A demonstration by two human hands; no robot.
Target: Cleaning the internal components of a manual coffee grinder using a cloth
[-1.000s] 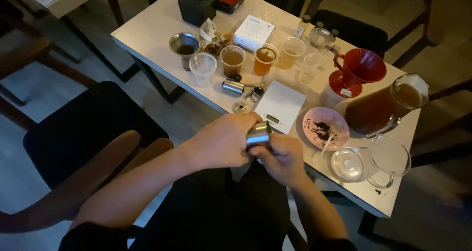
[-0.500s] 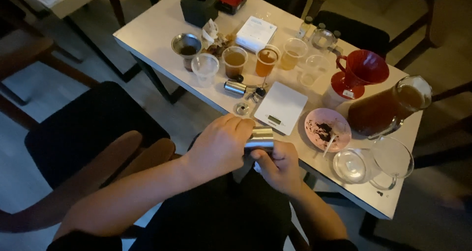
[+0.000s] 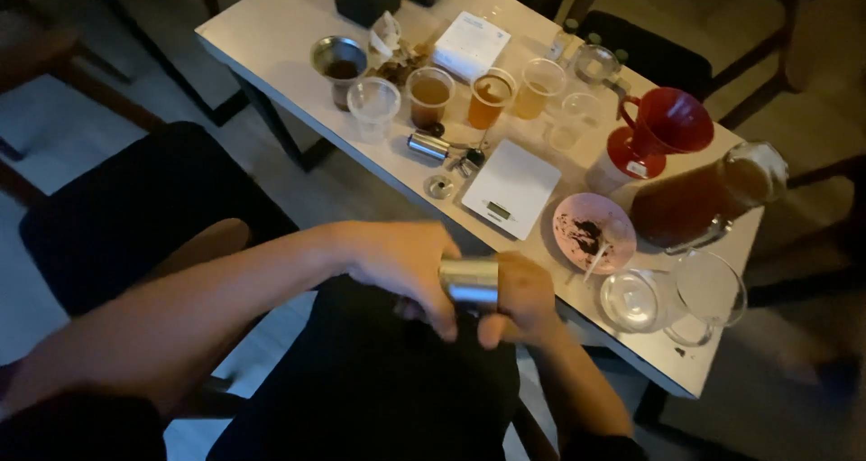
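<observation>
Metal cylinder (image 3: 469, 282) sits clamped between both hands over the lap, short of the table (image 3: 271, 41). Left hand (image 3: 401, 262) has rolled further over its top, fingers curled shut; right hand (image 3: 523, 300) grips below. Twisting appears underway.

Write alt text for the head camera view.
Seen from above, a left hand and a right hand grip a small metal cylinder over a dark lap. Beyond, a white table holds plastic cups of amber liquid, a white scale, a red dripper and a pink plate.
</observation>
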